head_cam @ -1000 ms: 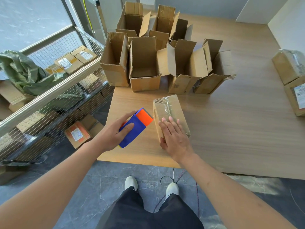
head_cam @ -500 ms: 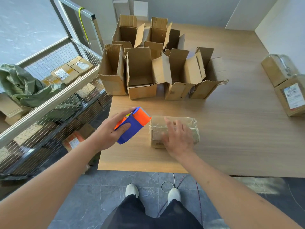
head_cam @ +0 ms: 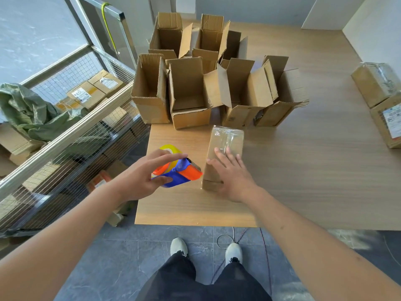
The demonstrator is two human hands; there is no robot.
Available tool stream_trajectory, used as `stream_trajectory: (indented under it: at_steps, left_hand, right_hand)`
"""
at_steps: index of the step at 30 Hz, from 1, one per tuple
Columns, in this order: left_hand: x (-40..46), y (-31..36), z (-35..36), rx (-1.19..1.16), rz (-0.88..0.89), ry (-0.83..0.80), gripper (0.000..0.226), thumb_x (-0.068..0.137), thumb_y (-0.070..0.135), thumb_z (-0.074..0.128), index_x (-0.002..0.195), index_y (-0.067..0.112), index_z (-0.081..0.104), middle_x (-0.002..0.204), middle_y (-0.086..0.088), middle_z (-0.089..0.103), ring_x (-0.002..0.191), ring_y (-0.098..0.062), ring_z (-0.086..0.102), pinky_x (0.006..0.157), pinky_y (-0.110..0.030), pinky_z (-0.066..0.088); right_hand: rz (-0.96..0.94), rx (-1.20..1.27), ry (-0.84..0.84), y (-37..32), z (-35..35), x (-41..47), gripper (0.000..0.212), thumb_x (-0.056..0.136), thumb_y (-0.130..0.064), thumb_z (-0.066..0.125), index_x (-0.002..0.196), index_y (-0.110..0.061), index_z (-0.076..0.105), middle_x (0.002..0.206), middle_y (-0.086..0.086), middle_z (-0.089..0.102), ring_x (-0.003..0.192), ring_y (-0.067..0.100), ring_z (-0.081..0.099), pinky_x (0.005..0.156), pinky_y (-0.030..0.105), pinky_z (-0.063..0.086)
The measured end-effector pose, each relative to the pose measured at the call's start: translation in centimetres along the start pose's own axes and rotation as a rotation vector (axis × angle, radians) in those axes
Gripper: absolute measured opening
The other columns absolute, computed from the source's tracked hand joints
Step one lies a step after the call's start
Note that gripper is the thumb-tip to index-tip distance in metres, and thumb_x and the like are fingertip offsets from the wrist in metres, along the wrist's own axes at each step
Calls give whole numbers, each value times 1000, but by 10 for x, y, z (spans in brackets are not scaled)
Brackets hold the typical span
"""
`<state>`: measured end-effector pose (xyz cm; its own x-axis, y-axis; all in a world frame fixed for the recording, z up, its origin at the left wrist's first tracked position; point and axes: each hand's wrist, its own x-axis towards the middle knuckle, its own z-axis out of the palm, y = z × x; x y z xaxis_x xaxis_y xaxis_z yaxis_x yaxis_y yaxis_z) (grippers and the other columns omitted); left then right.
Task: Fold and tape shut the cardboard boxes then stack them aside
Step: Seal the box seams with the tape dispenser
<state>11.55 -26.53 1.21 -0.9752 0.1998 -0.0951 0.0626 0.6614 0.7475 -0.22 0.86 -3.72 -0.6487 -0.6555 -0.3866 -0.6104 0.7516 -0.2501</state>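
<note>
the left hand grips a blue-and-orange tape dispenser just beside a taped cardboard box, which the right hand presses with straight fingers near the desk front edge; open boxes stand clustered behind.

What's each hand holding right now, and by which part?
Left hand grips the tape dispenser by its blue body. Right hand holds nothing; it rests flat on the taped box.

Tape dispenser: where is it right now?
Head view: tape dispenser in the left hand, over the table's left edge, beside the closed box.
</note>
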Motion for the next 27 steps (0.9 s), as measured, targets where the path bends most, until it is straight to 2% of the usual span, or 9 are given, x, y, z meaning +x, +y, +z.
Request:
stream_trajectory:
  at_steps: [2,5,8,10,13,16,19,23,27]
  left_hand:
    - [0,3,1,18,12,-26,77,94,7,71,147,54,42,136,16,48,124,-10,49,101,-26,40]
    - [1,8,4,19,25,-44,77,93,6,72,146,54,43,136,17,47,125,-8,47,99,-20,40]
    - [3,15,6,19,39,-43,77,92,4,73,144,53,45,134,17,47,123,-5,46,96,-14,40]
    - [4,19,8,31,43,-48,77,92,5,73,144,54,44,134,18,46,123,-5,47,95,-17,42]
    - [5,26,10,53,62,-79,75,92,5,73,145,50,45,133,13,47,119,-14,50,95,-33,48]
    - [5,33,14,52,68,-88,74,92,5,72,145,50,45,133,12,48,120,-17,50,98,-40,47]
    - [5,37,18,60,50,-104,75,93,7,72,145,53,44,133,13,47,121,-16,49,101,-41,45]
    - [6,42,20,70,41,-125,77,93,6,71,145,57,42,135,14,46,126,-17,47,104,-42,43]
    - [7,48,22,77,40,-143,76,94,9,71,145,58,41,134,15,46,124,-16,49,102,-44,44]
  right_hand:
    - [-34,24,-22,11,-7,-3,84,84,-5,66,151,-39,29,171,-10,-8,157,20,-18,128,48,-7]
    - [-65,271,108,12,-17,-5,48,86,-6,57,121,-37,60,165,-10,31,157,13,10,128,45,0]
    - [-81,907,230,0,-27,-11,13,96,-26,68,107,-29,74,125,-9,71,129,11,57,115,39,36]
    - [-73,1189,135,-8,-35,-16,23,90,-38,77,105,-20,78,104,4,77,107,23,70,100,43,53]
    - [-86,1228,14,-9,-38,-20,32,80,-39,85,98,-14,79,94,16,78,94,25,72,96,48,55]
    - [-93,1257,-48,-4,-39,-24,29,77,-26,87,98,-10,77,95,20,77,92,26,73,92,44,59]
    - [-112,1219,-43,0,-42,-30,23,79,-17,87,98,-9,77,95,18,77,92,23,73,90,38,59]
    - [-113,1217,-57,3,-43,-35,20,80,-17,87,97,-10,78,100,19,76,94,24,73,95,42,58]
    - [-71,1255,-27,5,-41,-39,22,90,-21,78,101,-1,75,98,23,75,88,23,70,94,42,59]
